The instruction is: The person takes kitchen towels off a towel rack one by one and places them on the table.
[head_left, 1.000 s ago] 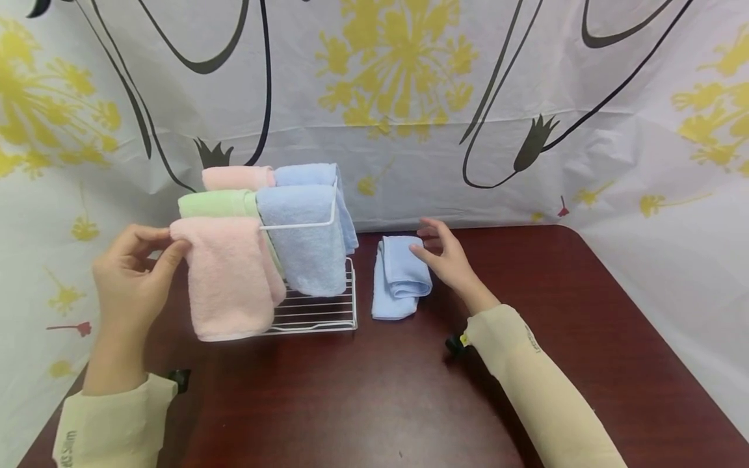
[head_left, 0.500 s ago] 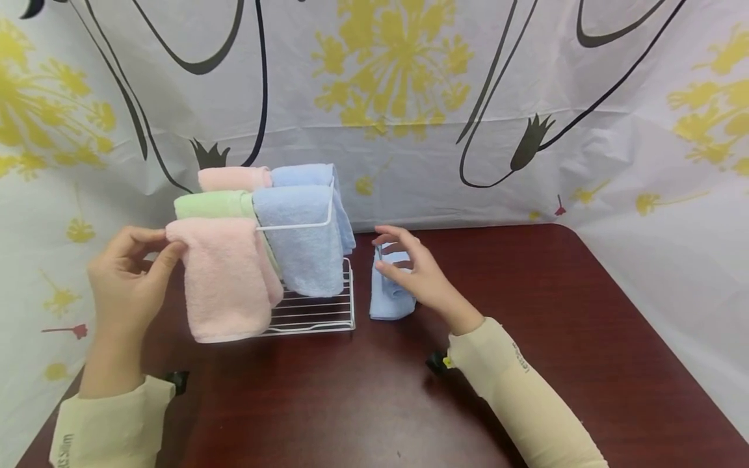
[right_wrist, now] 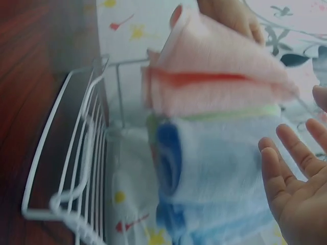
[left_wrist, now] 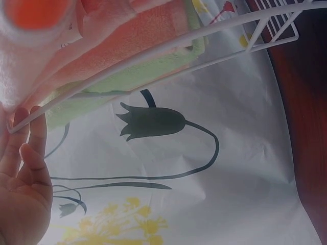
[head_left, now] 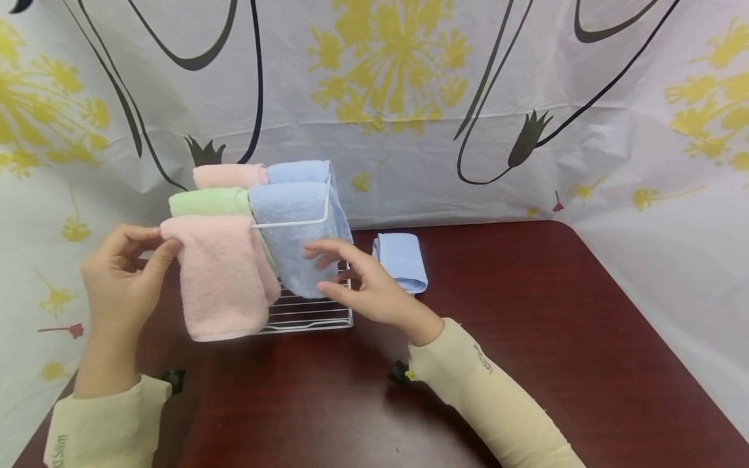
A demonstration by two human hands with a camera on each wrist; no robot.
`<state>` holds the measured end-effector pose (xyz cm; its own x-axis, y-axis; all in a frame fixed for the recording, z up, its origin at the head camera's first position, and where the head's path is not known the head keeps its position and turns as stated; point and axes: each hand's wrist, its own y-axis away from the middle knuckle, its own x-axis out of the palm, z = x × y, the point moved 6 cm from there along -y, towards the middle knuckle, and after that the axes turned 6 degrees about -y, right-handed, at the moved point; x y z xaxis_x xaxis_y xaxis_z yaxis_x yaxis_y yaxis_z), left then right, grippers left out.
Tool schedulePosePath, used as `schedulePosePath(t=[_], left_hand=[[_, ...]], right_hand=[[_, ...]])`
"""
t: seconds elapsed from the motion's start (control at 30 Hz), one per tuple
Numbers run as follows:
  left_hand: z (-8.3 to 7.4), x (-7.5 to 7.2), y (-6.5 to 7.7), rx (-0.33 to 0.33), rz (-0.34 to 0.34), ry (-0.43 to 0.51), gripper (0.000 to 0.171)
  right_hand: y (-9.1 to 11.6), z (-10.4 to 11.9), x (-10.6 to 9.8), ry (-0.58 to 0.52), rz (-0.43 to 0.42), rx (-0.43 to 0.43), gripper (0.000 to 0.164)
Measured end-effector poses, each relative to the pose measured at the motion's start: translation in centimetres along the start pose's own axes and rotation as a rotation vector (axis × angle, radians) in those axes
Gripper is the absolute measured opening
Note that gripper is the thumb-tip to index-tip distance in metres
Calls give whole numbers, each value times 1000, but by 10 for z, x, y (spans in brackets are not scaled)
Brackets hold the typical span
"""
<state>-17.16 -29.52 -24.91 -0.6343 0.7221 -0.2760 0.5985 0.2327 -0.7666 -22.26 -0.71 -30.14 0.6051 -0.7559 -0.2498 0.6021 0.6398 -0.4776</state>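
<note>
On the left of the table a white wire rack carries towels over its bars. At its front bar, the left hand pinches the upper left corner of a pink towel; the left wrist view shows fingertips at the bar's end. The right hand is spread loosely before a hanging blue towel, holding nothing. In the right wrist view the right hand appears beside the blue towel, its fingers parted. Behind it on the table lies a folded blue towel, partly hidden.
A green towel hangs beside the blue one on the middle bar. On the rear bar are another pink towel and another blue towel. A patterned sheet stands behind the dark wooden table.
The right hand has moved left from beside the folded blue towel, past it, to the front of the hanging blue towel. The left hand keeps its pinch on the pink towel.
</note>
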Motion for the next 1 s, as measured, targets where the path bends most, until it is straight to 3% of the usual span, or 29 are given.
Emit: schedulePosePath(t=[0.63,0.87,1.0], left_hand=[[-2,2,-2,-6,-6,23,29],[4,0,1,-20,-33,116,11],[6,0,1,-23,-30,110,14]], right_hand=[[-41,22,45,-44,71,-27,62],[-55,23,55,-66,73,-15,66],[-64,22,61,-67,76,-3,67]])
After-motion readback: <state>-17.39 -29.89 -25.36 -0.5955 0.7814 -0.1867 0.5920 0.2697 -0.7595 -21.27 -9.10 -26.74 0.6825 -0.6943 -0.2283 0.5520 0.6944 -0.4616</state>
